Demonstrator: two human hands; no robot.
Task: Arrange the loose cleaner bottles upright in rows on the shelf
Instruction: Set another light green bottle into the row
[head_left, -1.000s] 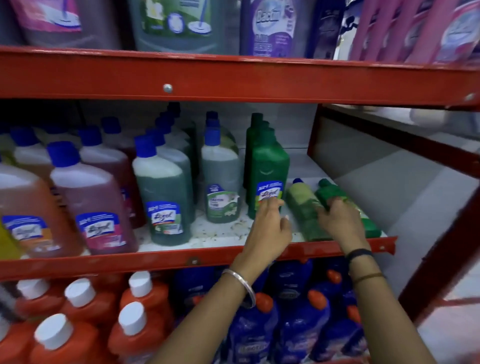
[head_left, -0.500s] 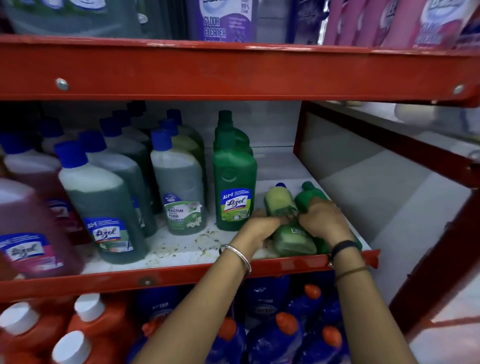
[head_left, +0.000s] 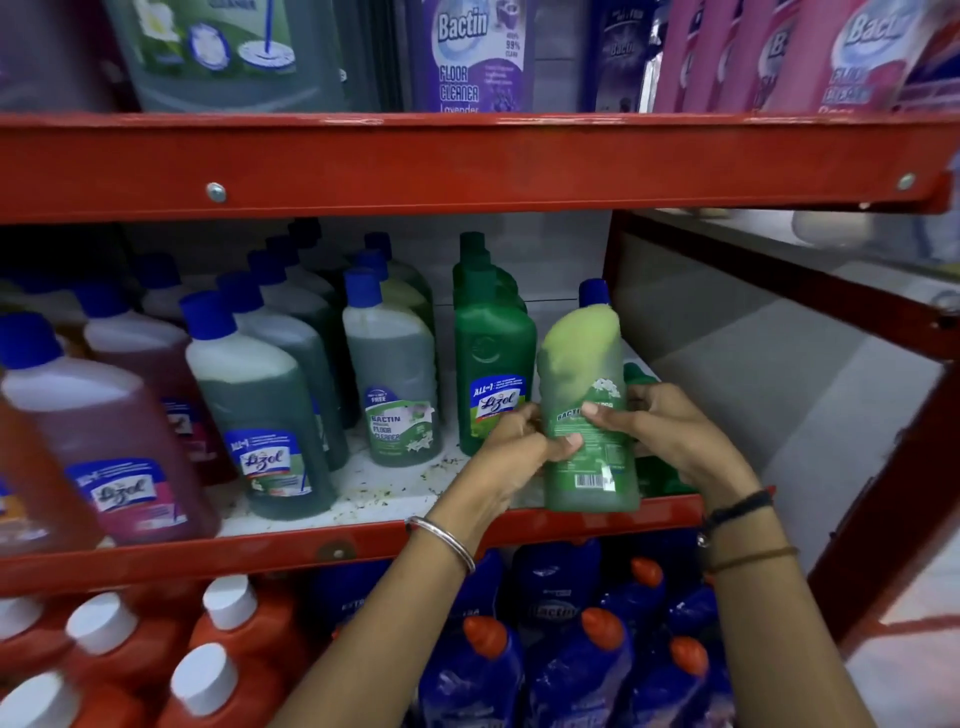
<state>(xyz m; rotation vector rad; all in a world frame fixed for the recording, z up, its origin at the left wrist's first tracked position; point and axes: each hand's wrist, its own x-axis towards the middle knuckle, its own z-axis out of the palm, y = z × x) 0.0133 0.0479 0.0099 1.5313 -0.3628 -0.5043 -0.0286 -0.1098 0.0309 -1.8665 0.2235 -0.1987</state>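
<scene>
A green Bactin cleaner bottle (head_left: 584, 415) with a blue cap stands nearly upright at the front right of the middle shelf (head_left: 363, 488), its back label facing me. My left hand (head_left: 519, 447) grips its left side and my right hand (head_left: 670, 431) grips its right side. A dark green bottle (head_left: 654, 467) lies on its side behind my right hand, mostly hidden. To the left stand upright rows: dark green Lizol bottles (head_left: 493, 364), pale green Bactin bottles (head_left: 392, 374), green Lizol bottles (head_left: 260, 415) and a pink Lizol bottle (head_left: 104, 441).
A red steel beam (head_left: 467, 166) of the upper shelf hangs just above, carrying large Bactin floor cleaner jugs (head_left: 467, 57). Below are orange bottles with white caps (head_left: 130, 649) and blue bottles with orange caps (head_left: 571, 649). A red upright post (head_left: 883, 493) borders the right side.
The pale green bottle lay on its side beside the dark green one; both hands closed on it and raised it to nearly upright at the shelf's front edge.
</scene>
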